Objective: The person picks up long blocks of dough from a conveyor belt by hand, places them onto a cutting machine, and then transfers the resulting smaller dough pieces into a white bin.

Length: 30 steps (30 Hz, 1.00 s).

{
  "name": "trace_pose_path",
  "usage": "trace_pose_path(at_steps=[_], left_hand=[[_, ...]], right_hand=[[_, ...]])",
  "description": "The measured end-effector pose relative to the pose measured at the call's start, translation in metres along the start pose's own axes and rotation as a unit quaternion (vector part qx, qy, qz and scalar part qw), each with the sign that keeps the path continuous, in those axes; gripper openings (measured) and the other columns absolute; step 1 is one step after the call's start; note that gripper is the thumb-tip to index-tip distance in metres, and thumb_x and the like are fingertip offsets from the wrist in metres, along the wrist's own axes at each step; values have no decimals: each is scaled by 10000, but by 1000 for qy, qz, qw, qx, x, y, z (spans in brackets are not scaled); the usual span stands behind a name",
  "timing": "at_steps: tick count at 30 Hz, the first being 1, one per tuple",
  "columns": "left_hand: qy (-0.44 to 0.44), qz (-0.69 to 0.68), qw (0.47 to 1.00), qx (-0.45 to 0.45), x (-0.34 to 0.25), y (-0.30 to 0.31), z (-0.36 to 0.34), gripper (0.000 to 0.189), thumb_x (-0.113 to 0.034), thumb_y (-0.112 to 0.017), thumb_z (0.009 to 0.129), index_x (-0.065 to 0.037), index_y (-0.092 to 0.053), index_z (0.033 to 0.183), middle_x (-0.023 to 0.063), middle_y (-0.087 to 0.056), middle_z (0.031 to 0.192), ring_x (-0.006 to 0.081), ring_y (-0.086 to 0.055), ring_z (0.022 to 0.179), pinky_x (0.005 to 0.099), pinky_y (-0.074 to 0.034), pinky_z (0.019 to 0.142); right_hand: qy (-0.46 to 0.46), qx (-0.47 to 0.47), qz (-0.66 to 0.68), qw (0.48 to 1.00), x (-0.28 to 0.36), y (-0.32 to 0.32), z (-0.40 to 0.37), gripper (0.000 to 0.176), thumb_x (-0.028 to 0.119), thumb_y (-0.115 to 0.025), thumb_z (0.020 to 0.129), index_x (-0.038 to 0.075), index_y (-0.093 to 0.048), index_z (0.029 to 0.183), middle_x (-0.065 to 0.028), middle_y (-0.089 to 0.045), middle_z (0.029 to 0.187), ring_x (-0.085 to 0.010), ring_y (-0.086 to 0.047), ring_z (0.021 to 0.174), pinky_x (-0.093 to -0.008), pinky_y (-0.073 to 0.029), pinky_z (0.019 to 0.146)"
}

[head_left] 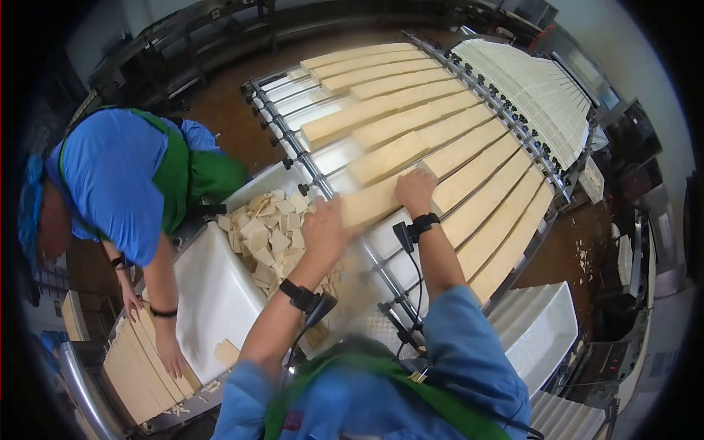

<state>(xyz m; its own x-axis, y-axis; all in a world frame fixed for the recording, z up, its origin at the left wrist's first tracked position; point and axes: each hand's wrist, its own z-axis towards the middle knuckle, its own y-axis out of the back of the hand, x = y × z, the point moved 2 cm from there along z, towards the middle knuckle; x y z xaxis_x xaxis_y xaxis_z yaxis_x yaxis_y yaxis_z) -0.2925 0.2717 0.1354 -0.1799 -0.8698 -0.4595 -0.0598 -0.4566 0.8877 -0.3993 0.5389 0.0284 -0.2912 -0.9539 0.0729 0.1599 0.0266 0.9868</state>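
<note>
A short pale slab (372, 203) lies between my two hands at the near edge of a conveyor (315, 172). My left hand (325, 229) grips its left end, beside the metal rail. My right hand (416, 189) holds the other end, fingers bent over it, where it meets a longer slab (469, 150). Long pale slabs lie in rows across the conveyor, divided by thin bars. Below and left of my left hand, a white bin holds a heap of broken pale pieces (268, 235).
At the left, a co-worker (121, 169) in blue with a green apron presses both hands on flat strips (136, 367) beside a metal roller. A white tray (539, 330) stands at the right. Another conveyor (521, 95) with white strips is at the back right.
</note>
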Motion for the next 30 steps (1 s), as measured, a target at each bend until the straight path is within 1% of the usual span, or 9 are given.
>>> trace_pose_path(at_steps=[3, 7, 10, 13, 20, 23, 26, 28, 30], left_hand=[[-29, -79, 996, -23, 1, -37, 18, 694, -289, -779, 926, -103, -487, 1527, 188, -560, 1267, 389, -681, 1040, 476, -563, 880], [-50, -137, 985, -89, 7, -46, 10, 558, -116, -603, 1025, -133, -448, 1561, 188, -518, 1358, 377, -665, 1103, 505, -547, 943], [-40, -190, 978, -72, 21, -47, 11, 628, -55, -612, 938, -112, -455, 1544, 204, -484, 1425, 420, -646, 1167, 497, -550, 977], [-41, -235, 969, -64, 26, -41, 4, 621, -25, -582, 935, -104, -459, 1538, 207, -489, 1436, 418, -635, 1204, 487, -539, 1002], [-73, -271, 950, -138, 52, -50, -14, 643, 98, -476, 895, -73, -483, 1514, 221, -508, 1428, 404, -530, 1340, 474, -460, 1107], [23, -261, 943, -207, 70, -54, -47, 670, 164, -463, 867, -39, -478, 1505, 243, -447, 1480, 437, -469, 1376, 458, -391, 1164], [102, -257, 944, -179, 99, -60, -79, 710, 181, -526, 864, -38, -435, 1533, 281, -328, 1543, 470, -422, 1399, 460, -342, 1197], [85, -158, 963, -201, 136, -81, -100, 721, 119, -610, 884, -48, -407, 1556, 290, -301, 1543, 475, -394, 1422, 486, -327, 1210], [91, -145, 969, -176, 146, -78, -126, 728, 91, -641, 883, -50, -408, 1558, 293, -307, 1536, 479, -387, 1426, 493, -317, 1217]], right_hand=[[-10, -90, -80, 993, 1, 10, -12, 625, 445, -619, 984, -121, -622, 1250, -309, -621, 1323, -420, -587, 1198, -587, -385, 1101], [91, -168, 87, 978, 26, 17, -67, 642, 380, -680, 973, -126, -565, 1350, -324, -560, 1388, -449, -500, 1305, -587, -347, 1133], [182, -155, 316, 918, 67, 9, -119, 668, 342, -716, 964, -95, -518, 1429, -305, -529, 1421, -482, -447, 1363, -602, -314, 1160], [189, -145, 344, 908, 97, 28, -150, 663, 272, -758, 933, -81, -503, 1433, -280, -506, 1450, -473, -448, 1363, -591, -313, 1168], [146, -171, 308, 924, 103, 45, -153, 790, 223, -823, 862, -49, -435, 1495, -272, -499, 1457, -473, -446, 1365, -568, -332, 1165], [90, -151, 283, 943, 102, 40, -157, 815, 259, -850, 827, -45, -464, 1477, -277, -493, 1467, -463, -454, 1366, -557, -349, 1158], [85, -171, 202, 961, 111, 45, -159, 781, 277, -885, 777, -49, -536, 1395, -268, -521, 1443, -436, -478, 1353, -532, -368, 1151], [88, -175, 185, 963, 120, 56, -158, 528, 220, -805, 827, -60, -626, 1237, -223, -594, 1299, -386, -528, 1260, -499, -408, 1104], [81, -175, 132, 972, 127, 45, -154, 513, 227, -822, 791, -37, -633, 1189, -198, -593, 1215, -370, -537, 1213, -490, -422, 1062]])
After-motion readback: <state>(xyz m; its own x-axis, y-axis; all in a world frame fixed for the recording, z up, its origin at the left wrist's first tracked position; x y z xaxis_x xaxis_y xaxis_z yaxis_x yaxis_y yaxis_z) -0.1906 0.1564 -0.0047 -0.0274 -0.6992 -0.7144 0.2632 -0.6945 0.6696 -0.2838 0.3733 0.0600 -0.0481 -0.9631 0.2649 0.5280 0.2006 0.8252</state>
